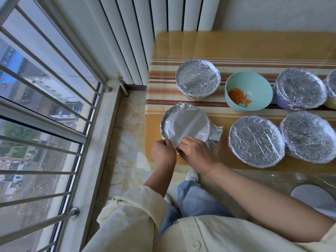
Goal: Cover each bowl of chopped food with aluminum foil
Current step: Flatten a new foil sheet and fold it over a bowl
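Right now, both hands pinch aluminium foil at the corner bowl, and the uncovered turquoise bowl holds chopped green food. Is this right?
No: the head view shows the chopped food in the uncovered turquoise bowl is orange, not green. The left hand and right hand do pinch the aluminium foil.

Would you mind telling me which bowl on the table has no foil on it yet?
The teal bowl in the back row, holding chopped orange bits; all the others wear foil.
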`<state>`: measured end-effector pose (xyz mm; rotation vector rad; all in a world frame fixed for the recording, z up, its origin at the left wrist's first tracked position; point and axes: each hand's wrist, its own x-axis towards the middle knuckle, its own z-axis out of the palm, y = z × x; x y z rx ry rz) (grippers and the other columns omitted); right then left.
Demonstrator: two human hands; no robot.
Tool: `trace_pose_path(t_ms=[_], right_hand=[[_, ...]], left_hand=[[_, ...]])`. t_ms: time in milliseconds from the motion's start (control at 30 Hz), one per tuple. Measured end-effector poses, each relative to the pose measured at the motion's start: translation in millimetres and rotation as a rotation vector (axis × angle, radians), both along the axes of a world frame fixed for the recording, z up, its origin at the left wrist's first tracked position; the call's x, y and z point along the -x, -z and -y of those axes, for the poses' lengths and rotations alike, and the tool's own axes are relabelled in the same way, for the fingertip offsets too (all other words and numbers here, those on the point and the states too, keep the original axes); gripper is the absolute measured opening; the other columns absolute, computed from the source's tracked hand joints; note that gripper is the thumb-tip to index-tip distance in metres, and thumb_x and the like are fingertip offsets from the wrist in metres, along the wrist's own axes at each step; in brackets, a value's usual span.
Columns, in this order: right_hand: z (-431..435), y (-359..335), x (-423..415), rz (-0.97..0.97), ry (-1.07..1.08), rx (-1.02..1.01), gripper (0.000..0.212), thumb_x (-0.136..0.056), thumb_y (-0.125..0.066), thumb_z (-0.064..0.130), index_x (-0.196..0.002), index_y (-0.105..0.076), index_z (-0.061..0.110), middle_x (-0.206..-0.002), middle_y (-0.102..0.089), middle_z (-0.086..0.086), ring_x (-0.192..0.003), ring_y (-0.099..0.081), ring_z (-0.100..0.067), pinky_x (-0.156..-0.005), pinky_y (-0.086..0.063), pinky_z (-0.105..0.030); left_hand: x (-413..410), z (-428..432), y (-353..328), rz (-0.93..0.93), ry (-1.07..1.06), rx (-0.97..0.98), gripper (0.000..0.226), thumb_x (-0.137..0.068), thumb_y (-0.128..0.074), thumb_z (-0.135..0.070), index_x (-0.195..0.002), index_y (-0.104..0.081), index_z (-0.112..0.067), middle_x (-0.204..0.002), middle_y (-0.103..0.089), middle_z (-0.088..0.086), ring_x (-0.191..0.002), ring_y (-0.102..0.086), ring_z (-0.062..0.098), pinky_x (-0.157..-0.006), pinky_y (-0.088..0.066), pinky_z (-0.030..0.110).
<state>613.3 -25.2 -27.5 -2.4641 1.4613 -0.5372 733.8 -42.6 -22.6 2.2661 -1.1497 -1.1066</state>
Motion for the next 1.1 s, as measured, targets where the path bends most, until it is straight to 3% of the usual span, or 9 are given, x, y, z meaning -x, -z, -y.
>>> trace_pose_path(t_ms=[133, 233, 433, 567, 667, 733, 800, 933, 1100], right_hand=[[-1, 0, -2, 0.016, 0.022, 0.004, 0.022, -0.063, -0.079, -0.003, -0.064, -0.061, 0.009, -0.065, -0.049, -0.004, -0.062, -0.053, -0.023, -0.05, -0.035, -0.029], [0, 0, -2, 0.026, 0.013, 0.022, 0.021, -0.063, -0.08, -0.003, -0.064, -0.061, 0.008, -0.064, -0.047, -0.005, -0.06, -0.052, -0.023, -0.049, -0.035, -0.029], [1, 5, 2, 0.016, -0.029, 0.013, 0.019, -0.066, -0.084, 0.006, -0.07, -0.066, 0.009, -0.067, -0.048, -0.004, -0.063, -0.051, -0.022, -0.051, -0.038, -0.029], [-4, 0, 14, 0.039, 0.008, 0.044, 0.022, -0.081, -0.072, 0.032, -0.082, -0.067, 0.011, -0.076, -0.056, -0.003, -0.073, -0.054, -0.021, -0.062, -0.046, -0.032], [-5, 1, 18, -0.004, 0.034, 0.076, 0.017, -0.074, -0.081, 0.019, -0.073, -0.066, 0.012, -0.073, -0.056, -0.002, -0.071, -0.054, -0.02, -0.063, -0.043, -0.03], [-2, 1, 14, 0.009, 0.033, 0.063, 0.018, -0.065, -0.084, 0.006, -0.068, -0.067, 0.01, -0.069, -0.056, -0.003, -0.067, -0.055, -0.022, -0.058, -0.045, -0.032], [0, 0, 10, 0.02, 0.012, 0.053, 0.017, -0.065, -0.082, 0.001, -0.066, -0.067, 0.008, -0.066, -0.054, -0.004, -0.064, -0.054, -0.023, -0.053, -0.044, -0.031], [1, 0, 6, 0.023, -0.004, 0.048, 0.016, -0.07, -0.078, -0.001, -0.064, -0.065, 0.007, -0.064, -0.05, -0.005, -0.061, -0.051, -0.023, -0.051, -0.04, -0.03], [3, 0, 4, 0.024, -0.018, 0.052, 0.02, -0.067, -0.077, -0.003, -0.061, -0.061, 0.007, -0.063, -0.048, -0.005, -0.059, -0.049, -0.023, -0.049, -0.036, -0.031]], left_hand=[[-1, -3, 2, -0.033, -0.004, -0.011, 0.04, -0.099, -0.043, -0.026, -0.065, -0.045, -0.008, -0.058, -0.042, 0.004, -0.062, -0.038, 0.027, -0.057, -0.029, 0.033], [0, -9, 3, -0.018, -0.027, -0.033, 0.051, -0.097, -0.048, -0.046, -0.073, -0.052, 0.0, -0.063, -0.049, 0.009, -0.062, -0.043, 0.026, -0.059, -0.032, 0.035], [-9, -2, 11, -0.006, 0.068, -0.025, 0.043, -0.093, -0.045, -0.026, -0.061, -0.059, -0.002, -0.061, -0.061, 0.017, -0.055, -0.052, 0.025, -0.057, -0.039, 0.032], [-15, 7, 13, 0.004, 0.082, -0.025, 0.042, -0.091, -0.046, -0.023, -0.062, -0.061, 0.004, -0.065, -0.065, 0.024, -0.052, -0.048, 0.028, -0.055, -0.036, 0.03], [-17, 6, 7, 0.0, 0.085, -0.017, 0.041, -0.093, -0.048, -0.029, -0.06, -0.057, -0.006, -0.058, -0.052, 0.015, -0.056, -0.046, 0.026, -0.054, -0.033, 0.03], [-13, -3, 0, 0.002, 0.034, 0.018, 0.034, -0.095, -0.053, -0.038, -0.086, -0.068, -0.009, -0.077, -0.065, 0.011, -0.073, -0.058, 0.028, -0.063, -0.042, 0.032], [-6, -17, -6, -0.005, -0.111, 0.072, 0.044, -0.091, -0.062, -0.044, -0.119, -0.06, -0.01, -0.108, -0.067, 0.005, -0.1, -0.063, 0.023, -0.083, -0.044, 0.033], [5, -30, 0, -0.132, -0.31, 0.099, 0.035, -0.083, -0.069, -0.046, -0.099, -0.063, -0.016, -0.097, -0.067, -0.006, -0.09, -0.064, 0.014, -0.077, -0.044, 0.028], [4, -13, 1, -0.227, -0.385, 0.047, 0.017, -0.078, -0.064, -0.024, -0.062, -0.068, -0.019, -0.064, -0.071, 0.003, -0.07, -0.07, 0.027, -0.067, -0.053, 0.035]])
